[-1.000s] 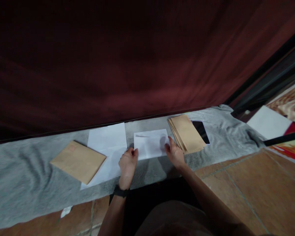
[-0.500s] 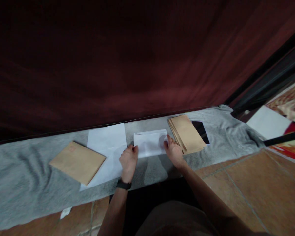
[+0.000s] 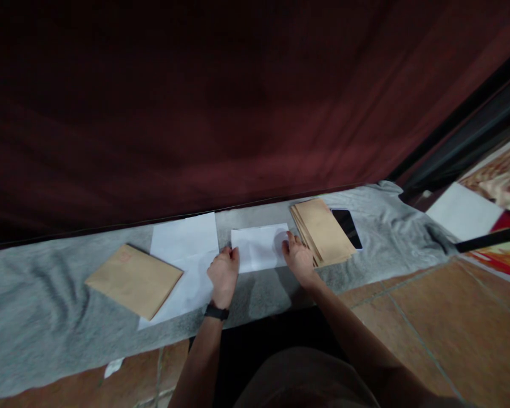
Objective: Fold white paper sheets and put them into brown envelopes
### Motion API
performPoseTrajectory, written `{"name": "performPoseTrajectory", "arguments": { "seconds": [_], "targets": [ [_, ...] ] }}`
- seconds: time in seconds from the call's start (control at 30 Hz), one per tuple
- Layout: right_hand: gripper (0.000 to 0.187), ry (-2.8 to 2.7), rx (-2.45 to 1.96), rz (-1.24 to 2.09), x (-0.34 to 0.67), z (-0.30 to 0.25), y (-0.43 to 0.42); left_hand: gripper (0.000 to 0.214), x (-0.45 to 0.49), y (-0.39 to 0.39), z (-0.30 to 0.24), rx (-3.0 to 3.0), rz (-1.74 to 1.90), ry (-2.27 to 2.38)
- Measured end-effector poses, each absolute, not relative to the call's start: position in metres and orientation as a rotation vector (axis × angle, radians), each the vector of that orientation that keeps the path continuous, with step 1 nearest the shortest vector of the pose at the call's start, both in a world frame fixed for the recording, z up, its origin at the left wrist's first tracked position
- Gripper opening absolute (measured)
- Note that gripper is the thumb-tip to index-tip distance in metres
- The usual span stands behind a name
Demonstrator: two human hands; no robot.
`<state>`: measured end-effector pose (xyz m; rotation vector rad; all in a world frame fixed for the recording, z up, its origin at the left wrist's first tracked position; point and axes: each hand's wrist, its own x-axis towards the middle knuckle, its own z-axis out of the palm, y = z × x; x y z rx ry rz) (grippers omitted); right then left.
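Note:
A folded sheet of white paper [image 3: 257,246] lies on the grey cloth in front of me. My left hand [image 3: 223,275] is closed at its left edge, thumb and fingers pinching the paper there. At the right edge, my right hand [image 3: 298,258] grips the same paper, with its fingers curled near the upper corner. Left of it rests a larger unfolded white sheet [image 3: 185,241], partly covered by a brown envelope [image 3: 135,280]. A stack of brown envelopes [image 3: 325,232] lies just beyond my right hand.
A dark phone [image 3: 347,226] sits partly under the envelope stack. Grey cloth [image 3: 34,306] covers the long narrow surface, with a dark red curtain [image 3: 238,124] rising behind it. A white scrap [image 3: 113,367] lies by the front edge, above the tiled floor [image 3: 433,317].
The upper layer of the folded paper now lies flatter, its top edges closer together. Both hands have barely moved.

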<state>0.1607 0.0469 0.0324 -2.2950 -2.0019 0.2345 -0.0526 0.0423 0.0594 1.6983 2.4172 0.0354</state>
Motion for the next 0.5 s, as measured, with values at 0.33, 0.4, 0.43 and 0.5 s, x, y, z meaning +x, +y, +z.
{"name": "performPoseTrajectory", "arguments": {
  "seconds": [0.33,0.4,0.43,0.5],
  "targets": [
    [0.046,-1.998,-2.326,0.126,0.157,0.035,0.046,0.042,-0.053,0.044,0.044,1.735,0.058,2.474],
    [0.046,-1.98,-2.306,0.093,0.158,0.033,0.045,0.041,-0.054,0.044,0.043,1.736,0.058,2.479],
    [0.046,-1.974,-2.291,0.078,0.158,0.032,0.044,0.041,-0.054,0.045,0.042,1.743,0.057,2.475],
    [0.045,-1.965,-2.244,0.038,0.159,0.028,0.041,0.041,-0.054,0.045,0.042,1.764,0.052,2.466]
  ]
}}
